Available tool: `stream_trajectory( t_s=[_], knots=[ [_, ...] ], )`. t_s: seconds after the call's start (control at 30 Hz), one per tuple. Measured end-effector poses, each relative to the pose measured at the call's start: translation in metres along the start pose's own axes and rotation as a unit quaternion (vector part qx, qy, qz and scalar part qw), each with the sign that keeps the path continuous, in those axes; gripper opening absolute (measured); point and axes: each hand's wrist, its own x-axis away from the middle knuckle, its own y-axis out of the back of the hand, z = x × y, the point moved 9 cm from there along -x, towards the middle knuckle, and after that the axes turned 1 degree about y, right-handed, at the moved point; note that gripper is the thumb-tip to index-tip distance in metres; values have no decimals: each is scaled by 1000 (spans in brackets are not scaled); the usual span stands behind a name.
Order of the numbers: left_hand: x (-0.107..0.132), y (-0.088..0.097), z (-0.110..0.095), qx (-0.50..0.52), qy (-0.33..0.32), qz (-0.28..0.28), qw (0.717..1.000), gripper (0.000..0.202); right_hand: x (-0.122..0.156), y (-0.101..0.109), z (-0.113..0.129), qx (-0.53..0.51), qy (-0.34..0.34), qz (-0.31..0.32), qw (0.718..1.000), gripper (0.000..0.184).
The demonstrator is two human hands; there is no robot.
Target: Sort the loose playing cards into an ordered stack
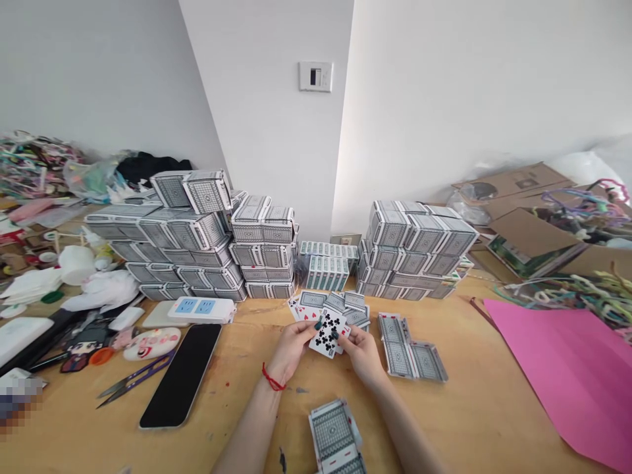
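Both my hands hold a few playing cards [326,334] face up, the ten of clubs in front and a red seven partly showing behind it. The fingers of my left hand [295,343] pinch the cards' left edge; a red string bracelet circles that wrist. On the right edge, my right hand [359,352] grips them. Just beyond lie loose cards [312,300], some face up and some face down. A folded piece made of cards [407,349] rests right of my right hand. Between my forearms sits another card piece [336,428], cut off by the bottom edge.
Stacked blocks of cards [172,230] rise at the back left, with more card blocks [415,247] at the back right. Small card boxes [328,271] stand between them. A phone [182,375], scissors [135,378] and a power strip [201,308] lie left; pink paper [567,368] lies right.
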Motion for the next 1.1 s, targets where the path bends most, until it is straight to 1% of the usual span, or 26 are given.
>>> stream_trajectory(
  t_s=[0.1, 0.17, 0.27, 0.4, 0.47, 0.57, 0.7, 0.8, 0.97, 1.1],
  knots=[
    [-3, 8, -3, -88, -46, -47, 994, 19, 1, -1, 2, 1, -3, -2, 1000, 30],
    [-3, 11, -8, -151, -84, -74, 982, 16, 1, -1, 3, 8, -4, -5, 1000, 32],
    [-1, 9, -15, -224, -130, -99, 961, 16, 1, 0, 3, 22, -6, -12, 1000, 35],
    [6, 4, -23, -282, -179, -124, 934, 16, 1, 0, 5, 1, -2, -22, 1000, 33],
    [9, 2, -26, -280, -196, -127, 931, 15, 2, 1, 5, -23, 0, -30, 999, 31],
    [8, 0, -24, -243, -186, -101, 947, 18, 1, 5, 4, -42, -1, -46, 998, 30],
    [4, 2, -18, -171, -138, -60, 974, 26, 1, 11, 1, -31, -6, -72, 997, 31],
    [1, 2, -13, -137, -101, -28, 985, 31, 0, 13, 1, -33, -5, -76, 997, 32],
    [0, 1, -12, -152, -84, -13, 985, 26, -2, 9, 0, -49, -5, -48, 998, 33],
    [0, 0, -16, -202, -101, -26, 974, 24, -2, 10, 0, -40, -5, -46, 998, 35]
  ],
)
